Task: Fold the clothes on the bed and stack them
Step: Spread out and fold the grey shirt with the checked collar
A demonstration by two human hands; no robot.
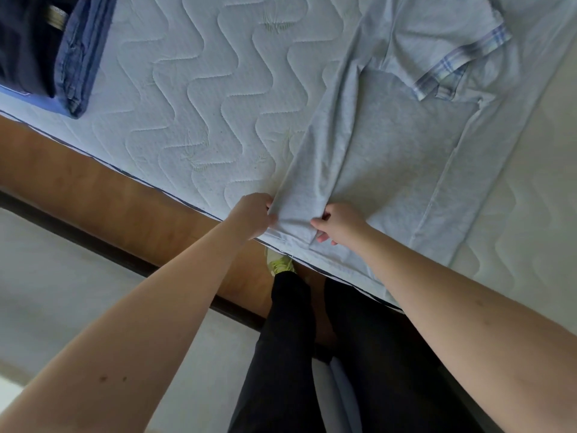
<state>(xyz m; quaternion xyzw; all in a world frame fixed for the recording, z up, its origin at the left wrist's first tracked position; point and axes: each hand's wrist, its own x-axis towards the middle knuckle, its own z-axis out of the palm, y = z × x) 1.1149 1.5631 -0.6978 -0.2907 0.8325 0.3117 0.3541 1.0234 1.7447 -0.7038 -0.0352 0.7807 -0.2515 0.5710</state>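
A: Where does the grey shirt (pixel 390 145) lie?

B: On the bed (pixel 199 98), long axis running away from the hem. Left hand (pixel 251 215) and right hand (pixel 337 223) pinch that near hem, equally close.

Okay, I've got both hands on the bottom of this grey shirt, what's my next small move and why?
Probably carry the hem up toward the collar. Your left hand and right hand pinch the grey shirt at its bottom edge by the mattress edge, and one side already lies folded inward.
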